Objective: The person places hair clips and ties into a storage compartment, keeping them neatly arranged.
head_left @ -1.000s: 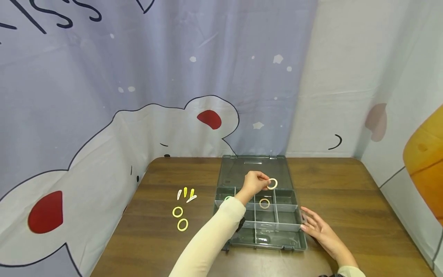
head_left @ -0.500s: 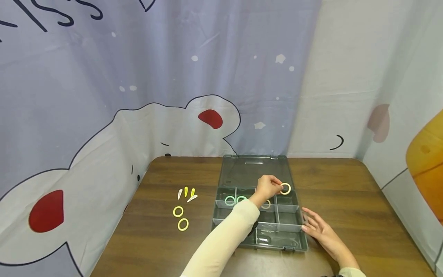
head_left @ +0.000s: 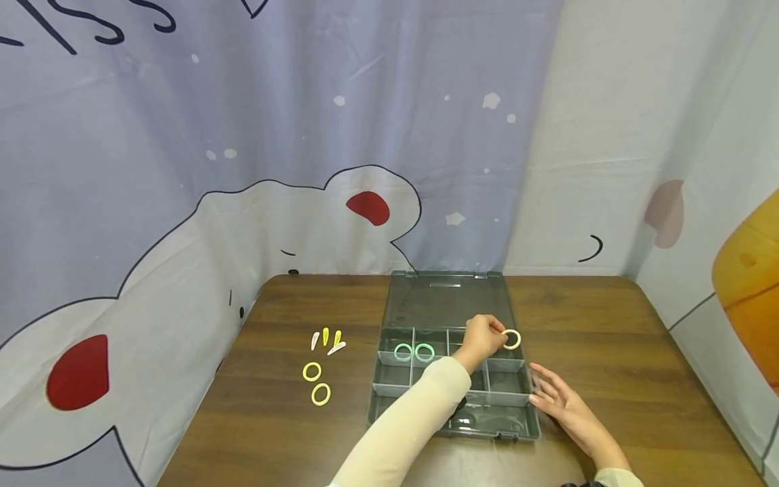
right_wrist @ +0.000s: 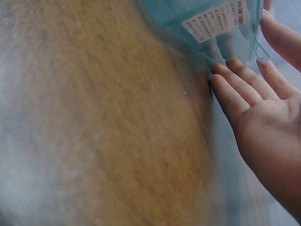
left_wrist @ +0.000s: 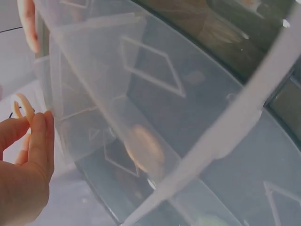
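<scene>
My left hand (head_left: pixel 483 338) pinches a cream hair tie (head_left: pixel 512 339) between thumb and fingertips, over the back right compartment of a grey see-through divided box (head_left: pixel 494 418). The left wrist view shows the hair tie (left_wrist: pixel 24 107) edge-on in the fingertips, and a blurred tan hair tie (left_wrist: pixel 145 148) behind a divider. The left hand and sleeve hide that tan one in the head view. Two mint hair ties (head_left: pixel 424 352) sit in neighbouring back compartments. Against the box's right side rests my right hand (head_left: pixel 562 406), its fingers nearly straight and touching the wall (right_wrist: pixel 235 47).
Left of the box on the brown table (head_left: pixel 268 433) lie two yellow hair ties (head_left: pixel 320 395). Behind them are yellow snap clips (head_left: pixel 325 337) and white snap clips (head_left: pixel 337 348). The box's lid (head_left: pixel 447 297) lies folded back toward the curtain (head_left: pixel 462 135).
My left hand has carried the cream hair tie rightward and slightly down to the back right compartment. The mint hair ties have come into view as the arm moved off them. The right hand stays put.
</scene>
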Tool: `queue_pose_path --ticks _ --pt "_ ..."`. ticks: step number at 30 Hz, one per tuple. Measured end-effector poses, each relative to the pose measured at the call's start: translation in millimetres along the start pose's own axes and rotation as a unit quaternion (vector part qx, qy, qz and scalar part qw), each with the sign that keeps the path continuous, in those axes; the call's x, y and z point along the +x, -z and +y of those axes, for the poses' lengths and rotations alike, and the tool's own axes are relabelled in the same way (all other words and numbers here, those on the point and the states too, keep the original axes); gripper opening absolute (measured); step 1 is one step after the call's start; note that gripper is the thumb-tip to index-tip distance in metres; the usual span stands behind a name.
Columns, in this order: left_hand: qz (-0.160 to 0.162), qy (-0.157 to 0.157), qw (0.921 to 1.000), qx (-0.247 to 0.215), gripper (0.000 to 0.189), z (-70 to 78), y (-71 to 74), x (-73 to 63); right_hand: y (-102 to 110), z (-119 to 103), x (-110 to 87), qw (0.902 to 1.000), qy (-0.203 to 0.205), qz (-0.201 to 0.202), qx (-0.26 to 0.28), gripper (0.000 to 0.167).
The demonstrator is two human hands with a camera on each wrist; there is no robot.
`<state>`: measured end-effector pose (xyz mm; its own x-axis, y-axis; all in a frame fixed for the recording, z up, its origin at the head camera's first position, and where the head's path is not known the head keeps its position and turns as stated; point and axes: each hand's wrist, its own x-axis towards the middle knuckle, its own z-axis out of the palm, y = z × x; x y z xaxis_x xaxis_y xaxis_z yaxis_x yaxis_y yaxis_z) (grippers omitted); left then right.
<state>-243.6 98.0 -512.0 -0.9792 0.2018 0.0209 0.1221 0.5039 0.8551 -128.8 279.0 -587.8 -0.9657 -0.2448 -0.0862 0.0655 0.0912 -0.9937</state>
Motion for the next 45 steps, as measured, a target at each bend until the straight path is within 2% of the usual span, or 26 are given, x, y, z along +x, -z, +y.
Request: queue_pose_path --ticks 9,21,26,28,35,45 --pt "0.020 -0.050 0.9965 0.064 0.008 -7.2 -4.4 -2.5 1.0 0.4 0.7 0.9998 -0.014 -0.006 0.010 0.065" --pt "0.016 -0.046 0.9884 0.144 0.007 -2.5 -3.4 -5.3 1.3 -0.4 0.6 0.9999 -0.013 -0.006 0.010 0.065" --pt "0.016 -0.060 0.9838 0.168 0.007 -0.8 -3.1 -8.3 1.6 0.9 1.0 0.9999 -0.010 -0.010 0.006 0.064" --pt "0.010 -0.065 0.9828 0.173 0.007 -1.4 -3.6 -8.5 1.7 1.0 0.8 0.9999 -0.008 -0.010 0.004 0.064" --pt "-0.028 -0.051 0.9833 0.172 0.007 -1.4 -5.1 -5.8 2.7 0.2 -0.2 0.9999 -0.008 -0.011 0.001 0.063" --pt "-0.035 -0.047 0.9811 0.184 0.011 -2.9 -4.9 -3.8 2.9 -0.1 -0.4 0.9999 -0.007 -0.015 0.001 0.064"
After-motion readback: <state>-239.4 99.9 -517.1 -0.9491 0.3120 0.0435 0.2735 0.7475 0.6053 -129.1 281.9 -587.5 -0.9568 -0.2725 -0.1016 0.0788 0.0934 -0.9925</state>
